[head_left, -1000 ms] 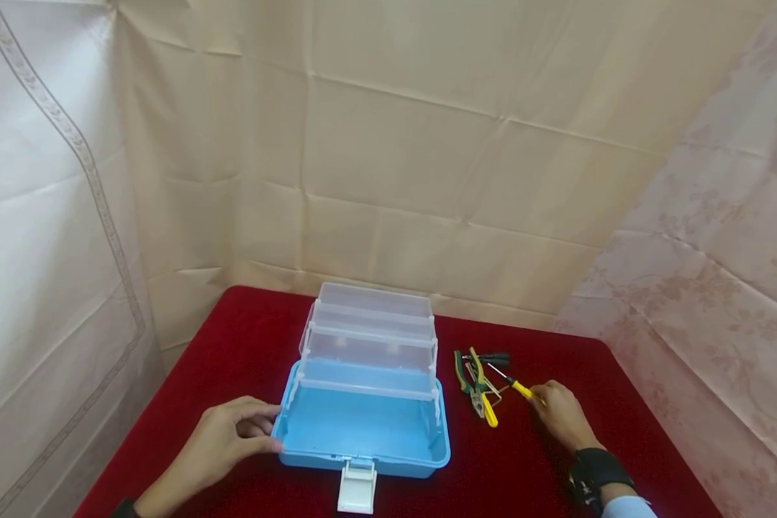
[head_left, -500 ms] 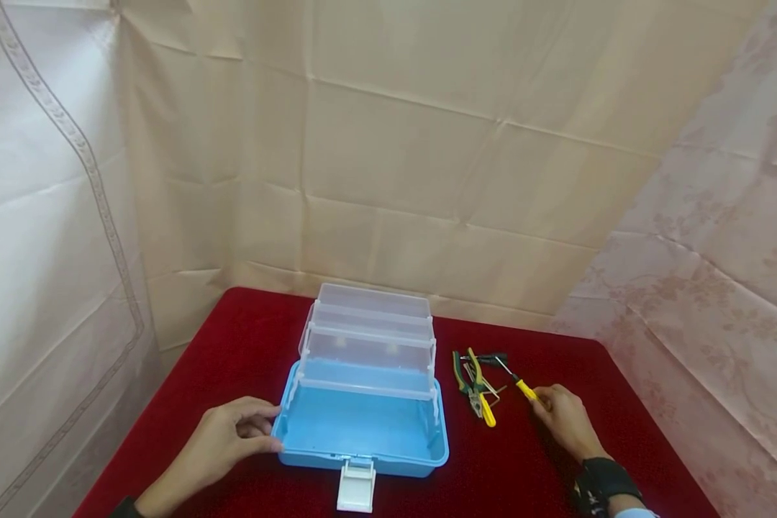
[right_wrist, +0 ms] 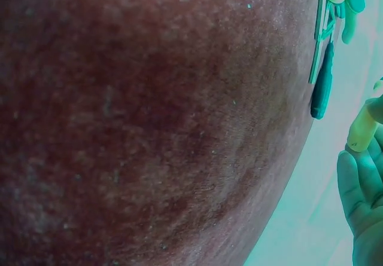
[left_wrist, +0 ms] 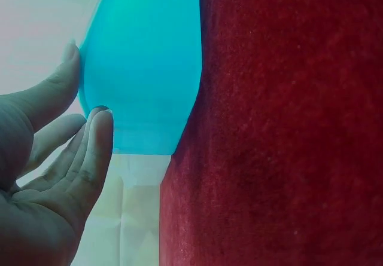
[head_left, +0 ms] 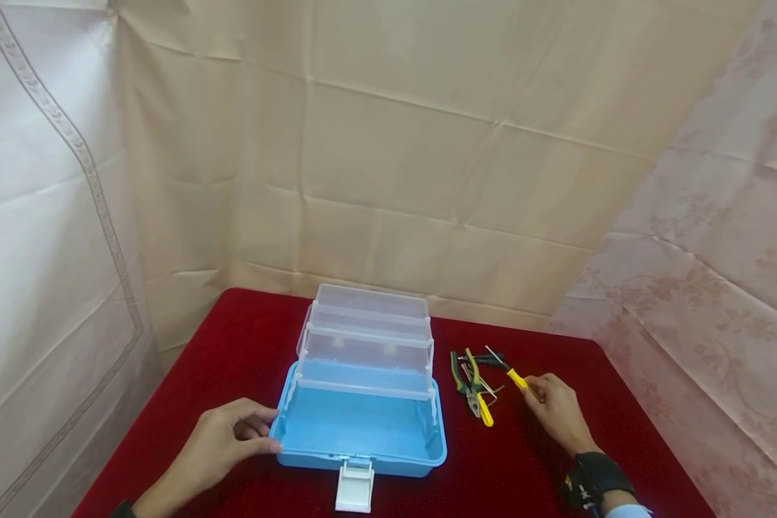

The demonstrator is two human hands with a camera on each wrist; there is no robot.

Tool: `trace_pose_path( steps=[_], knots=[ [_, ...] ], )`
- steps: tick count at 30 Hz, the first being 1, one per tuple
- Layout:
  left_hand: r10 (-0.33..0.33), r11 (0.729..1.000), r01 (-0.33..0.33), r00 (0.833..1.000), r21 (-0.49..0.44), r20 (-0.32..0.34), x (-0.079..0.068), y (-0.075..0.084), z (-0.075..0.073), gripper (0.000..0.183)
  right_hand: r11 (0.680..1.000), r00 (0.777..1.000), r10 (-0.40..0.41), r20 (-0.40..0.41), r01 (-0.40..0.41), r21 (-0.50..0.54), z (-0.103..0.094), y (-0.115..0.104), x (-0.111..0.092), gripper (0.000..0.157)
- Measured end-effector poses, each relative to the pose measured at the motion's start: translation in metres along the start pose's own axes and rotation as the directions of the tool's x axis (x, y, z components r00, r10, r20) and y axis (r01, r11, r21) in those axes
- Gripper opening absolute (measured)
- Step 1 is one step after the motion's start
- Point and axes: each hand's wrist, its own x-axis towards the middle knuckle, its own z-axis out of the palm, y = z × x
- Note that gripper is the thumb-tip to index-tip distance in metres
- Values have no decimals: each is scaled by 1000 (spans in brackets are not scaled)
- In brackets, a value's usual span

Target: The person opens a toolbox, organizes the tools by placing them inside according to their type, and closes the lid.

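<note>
A yellow-handled screwdriver (head_left: 516,378) is held by its handle end in my right hand (head_left: 558,411), its metal shaft pointing back and left over the tools. In the right wrist view, the yellow handle (right_wrist: 362,130) shows at the fingertips. My left hand (head_left: 216,439) rests its thumb and fingertips against the left side of the light blue toolbox (head_left: 362,460); the left wrist view shows thumb and fingers at the blue wall (left_wrist: 143,69). The toolbox stands open, its clear trays (head_left: 369,352) raised toward the back and its white latch (head_left: 355,489) hanging in front.
Right of the toolbox lie pliers (head_left: 473,403) with green and yellow handles, bent hex keys (head_left: 489,388), a black-handled tool (head_left: 491,359) and a yellow handle (head_left: 485,412) partly under the pliers. Red cloth (head_left: 233,331) covers the table, with beige sheeting (head_left: 395,144) behind.
My right hand has lifted the screwdriver up and slightly left, and its shaft tip now stands higher in view. The left hand stays at the toolbox.
</note>
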Motion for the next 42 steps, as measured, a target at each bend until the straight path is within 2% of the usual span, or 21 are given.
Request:
trace_pose_path(
  steps=[12,25,34,42],
  knots=[
    [-4,1000,4,1000,27,-8,1,-4,2,55,1000,1000,-2,-2,2,11,-3,-6,2,17],
    [56,998,-56,998,19,2,-2,-5,2,51,1000,1000,-2,17,2,12,-2,-11,5,16],
    [18,1000,-18,1000,22,5,-1,-3,4,58,999,1000,-26,-6,26,25,-2,-16,7,16],
    [36,999,-36,999,6,19,-3,-4,3,60,1000,1000,-12,5,12,28,0,-19,8,18]
  ],
)
